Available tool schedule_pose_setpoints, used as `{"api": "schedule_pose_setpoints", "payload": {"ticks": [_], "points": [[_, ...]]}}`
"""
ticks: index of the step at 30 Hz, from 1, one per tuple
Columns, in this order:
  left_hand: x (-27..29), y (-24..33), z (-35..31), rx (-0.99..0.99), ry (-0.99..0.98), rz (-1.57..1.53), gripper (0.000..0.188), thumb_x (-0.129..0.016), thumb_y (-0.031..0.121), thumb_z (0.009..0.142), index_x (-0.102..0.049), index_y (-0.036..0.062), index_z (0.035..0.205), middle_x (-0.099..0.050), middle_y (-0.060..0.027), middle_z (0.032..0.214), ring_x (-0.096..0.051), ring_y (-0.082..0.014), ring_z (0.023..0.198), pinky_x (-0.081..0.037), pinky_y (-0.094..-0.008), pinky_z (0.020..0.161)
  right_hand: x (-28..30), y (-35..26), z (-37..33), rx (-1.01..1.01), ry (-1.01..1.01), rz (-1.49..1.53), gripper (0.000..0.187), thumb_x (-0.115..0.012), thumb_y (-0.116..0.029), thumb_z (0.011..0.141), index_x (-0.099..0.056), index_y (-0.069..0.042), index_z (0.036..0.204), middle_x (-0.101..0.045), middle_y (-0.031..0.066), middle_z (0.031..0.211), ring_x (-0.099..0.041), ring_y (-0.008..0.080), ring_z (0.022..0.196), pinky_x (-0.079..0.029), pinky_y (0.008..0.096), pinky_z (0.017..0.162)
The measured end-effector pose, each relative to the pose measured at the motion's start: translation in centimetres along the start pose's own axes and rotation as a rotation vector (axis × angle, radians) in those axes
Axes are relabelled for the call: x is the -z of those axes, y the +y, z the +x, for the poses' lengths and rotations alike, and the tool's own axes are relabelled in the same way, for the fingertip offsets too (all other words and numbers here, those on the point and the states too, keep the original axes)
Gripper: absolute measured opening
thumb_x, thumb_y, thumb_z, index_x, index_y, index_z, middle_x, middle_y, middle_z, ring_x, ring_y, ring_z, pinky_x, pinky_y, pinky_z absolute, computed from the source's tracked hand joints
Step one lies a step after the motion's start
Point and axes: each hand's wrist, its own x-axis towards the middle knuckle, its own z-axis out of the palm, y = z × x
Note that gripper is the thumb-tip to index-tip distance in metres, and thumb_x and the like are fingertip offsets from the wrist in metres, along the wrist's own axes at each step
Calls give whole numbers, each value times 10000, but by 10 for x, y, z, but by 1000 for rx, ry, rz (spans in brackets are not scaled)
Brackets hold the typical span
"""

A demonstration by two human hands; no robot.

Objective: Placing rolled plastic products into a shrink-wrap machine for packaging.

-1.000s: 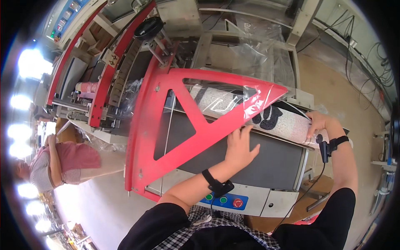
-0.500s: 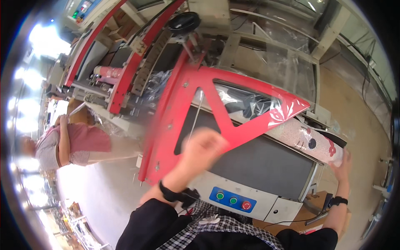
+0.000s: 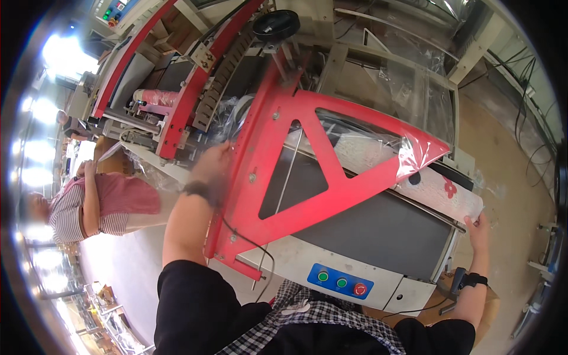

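Note:
A pale speckled roll (image 3: 438, 192) with red flowers and dark spots lies partly under the red triangular frame (image 3: 343, 198) of a machine. At the roll's right end my right hand (image 3: 478, 231) grips it, thumb and fingers against the end. My left hand (image 3: 212, 165) reaches past the left side of the red frame, near crumpled clear film (image 3: 228, 118). Motion smears its fingers, so whether they hold the film cannot be made out. Through the frame's upper opening more of the roll shows under clear film.
A control panel (image 3: 341, 283) with two green buttons and a red one sits on the machine's front. Another pink roll (image 3: 157, 99) lies in the machine part at the left. A person in a pink apron (image 3: 127, 195) stands left. A black handwheel (image 3: 276, 25) rises behind.
My left hand has moved from above the red frame to beyond its left side. The roll has slid left, further under the frame, with my right hand still on its end.

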Motion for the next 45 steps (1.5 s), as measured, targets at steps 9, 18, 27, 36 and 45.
{"api": "schedule_pose_setpoints", "payload": {"ticks": [9, 18, 27, 36, 45], "points": [[-93, 21, -58, 129, -38, -267, 314, -365, 257, 970, -543, 19, 1072, -616, -79, 985, -575, -232, 959, -352, -404, 1002, -49, -38, 5, -13, -185, 2, 399, -606, -118, 854, -476, 10, 1209, -597, 62, 1066, -556, 112, 927, -431, 242, 799], [2, 5, -27, 117, 281, -470, 263, -538, 246, 907, -535, 22, 1045, -612, -78, 1034, -586, -221, 951, -473, -358, 865, -117, -76, 18, 81, -291, 109, 419, -607, -95, 852, -473, -5, 1239, -614, 42, 1021, -556, 80, 850, -436, 221, 765], [-6, -10, -24, 194, 272, -384, 320, -518, 313, 913, -559, 44, 1082, -602, -94, 1093, -594, -203, 963, -477, -342, 881, -166, -106, 26, 5, -414, 39, 406, -595, -93, 864, -464, 35, 1227, -595, 20, 932, -527, 58, 821, -415, 187, 748], [-17, -6, -24, 285, -61, -306, 213, -559, 258, 890, -569, 78, 1004, -605, -35, 996, -599, -138, 784, -518, -278, 675, -214, -135, -2, 95, -573, 564, 390, -568, -34, 849, -465, 11, 1223, -526, 93, 1191, -488, 145, 1104, -388, 279, 926], [-62, 29, -53, 305, -81, -238, 384, -515, 306, 909, -527, 20, 1166, -605, -140, 1104, -598, -270, 960, -477, -402, 869, -167, -144, -75, 220, -291, 16, 339, -589, -60, 807, -578, -60, 1146, -595, 80, 1099, -526, 196, 1055, -402, 313, 892]]}}
